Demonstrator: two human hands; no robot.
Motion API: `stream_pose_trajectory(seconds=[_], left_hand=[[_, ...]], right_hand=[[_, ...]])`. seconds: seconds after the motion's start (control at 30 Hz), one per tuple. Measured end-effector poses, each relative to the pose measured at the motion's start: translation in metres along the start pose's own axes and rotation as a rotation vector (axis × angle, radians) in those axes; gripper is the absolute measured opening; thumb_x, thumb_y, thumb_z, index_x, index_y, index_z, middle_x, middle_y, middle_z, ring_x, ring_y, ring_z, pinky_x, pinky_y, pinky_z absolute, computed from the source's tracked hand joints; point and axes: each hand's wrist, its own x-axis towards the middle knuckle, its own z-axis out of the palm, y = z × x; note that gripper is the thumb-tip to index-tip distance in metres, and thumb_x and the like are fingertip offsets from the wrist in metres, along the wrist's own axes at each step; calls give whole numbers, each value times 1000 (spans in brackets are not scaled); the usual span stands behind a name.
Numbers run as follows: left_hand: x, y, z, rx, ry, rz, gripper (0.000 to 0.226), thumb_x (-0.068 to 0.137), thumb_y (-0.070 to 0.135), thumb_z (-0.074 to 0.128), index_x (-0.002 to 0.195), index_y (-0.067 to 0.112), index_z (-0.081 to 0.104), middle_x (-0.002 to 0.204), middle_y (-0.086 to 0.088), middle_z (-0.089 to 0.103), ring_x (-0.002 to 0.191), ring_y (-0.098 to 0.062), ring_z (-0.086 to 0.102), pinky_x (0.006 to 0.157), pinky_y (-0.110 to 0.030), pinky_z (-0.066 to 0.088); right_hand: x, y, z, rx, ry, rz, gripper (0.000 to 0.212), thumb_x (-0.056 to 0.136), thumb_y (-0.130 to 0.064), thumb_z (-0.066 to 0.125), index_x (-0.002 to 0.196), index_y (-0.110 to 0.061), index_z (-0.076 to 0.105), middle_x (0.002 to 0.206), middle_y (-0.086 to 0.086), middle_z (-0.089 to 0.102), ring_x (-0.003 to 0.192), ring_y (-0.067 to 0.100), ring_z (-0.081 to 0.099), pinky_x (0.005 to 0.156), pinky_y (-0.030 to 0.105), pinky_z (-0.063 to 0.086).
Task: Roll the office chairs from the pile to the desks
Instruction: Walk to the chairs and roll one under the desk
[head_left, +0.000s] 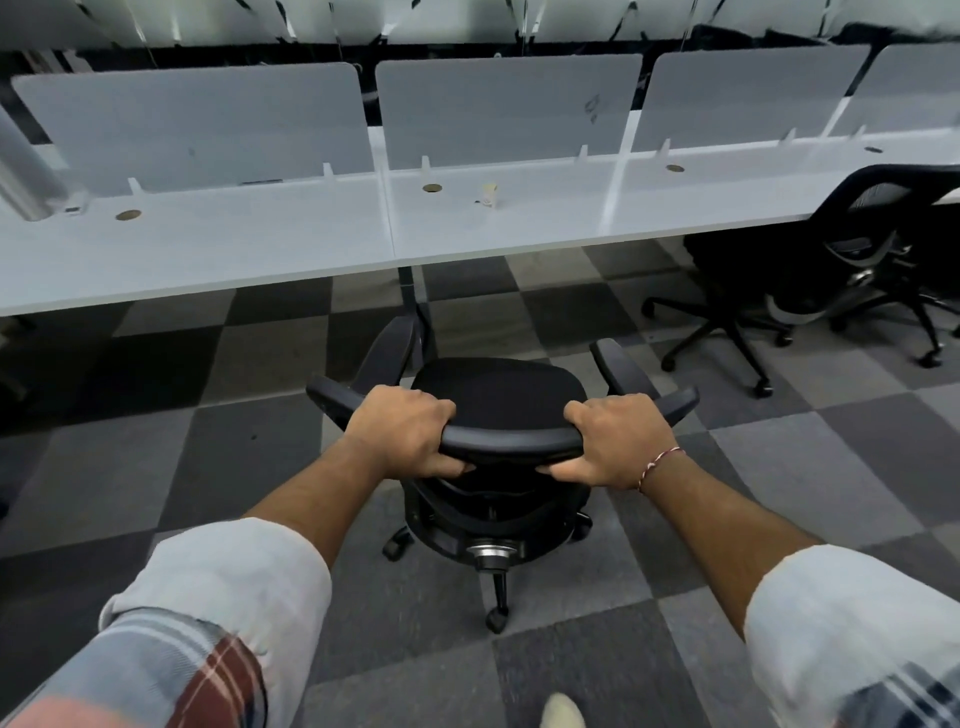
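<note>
A black office chair (498, 395) stands on the carpet right in front of me, its seat facing the long white desk (311, 244). My left hand (402, 428) grips the left end of the backrest's top bar. My right hand (618, 439) grips the right end of the same bar, thumb underneath. The chair's armrests point toward the desk, a short way from its front edge. Its wheeled base shows below the seat.
A second black mesh chair (862, 254) is tucked at the desk on the right, its wheeled base spreading over the floor. Grey divider panels (509, 109) line the desk's back. A desk leg (413, 301) stands just ahead of the chair. Checkered carpet lies on both sides.
</note>
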Motion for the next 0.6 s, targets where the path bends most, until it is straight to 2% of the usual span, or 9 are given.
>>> stream_pose_trajectory(seconds=[0.2, 0.4, 0.6], left_hand=[[85, 11, -8, 0, -11, 24, 57, 73, 86, 49, 80, 29, 50, 75, 10, 58, 69, -14, 60, 57, -30, 45], [170, 28, -16, 17, -32, 21, 54, 74, 85, 50, 79, 31, 48, 76, 11, 57, 69, -11, 56, 53, -29, 32], [251, 52, -24, 9, -6, 37, 56, 74, 84, 52, 79, 28, 51, 73, 9, 57, 68, -15, 59, 55, -29, 37]], right_hand=[[27, 71, 24, 9, 25, 15, 68, 69, -91, 35, 79, -24, 42, 68, -7, 59, 63, 18, 61, 53, 29, 40], [54, 144, 45, 21, 14, 37, 65, 73, -89, 40, 81, -24, 39, 72, -5, 61, 67, 20, 62, 59, 32, 48], [76, 222, 62, 47, 0, 68, 64, 71, -89, 40, 82, -26, 38, 73, -6, 61, 70, 20, 63, 59, 31, 45]])
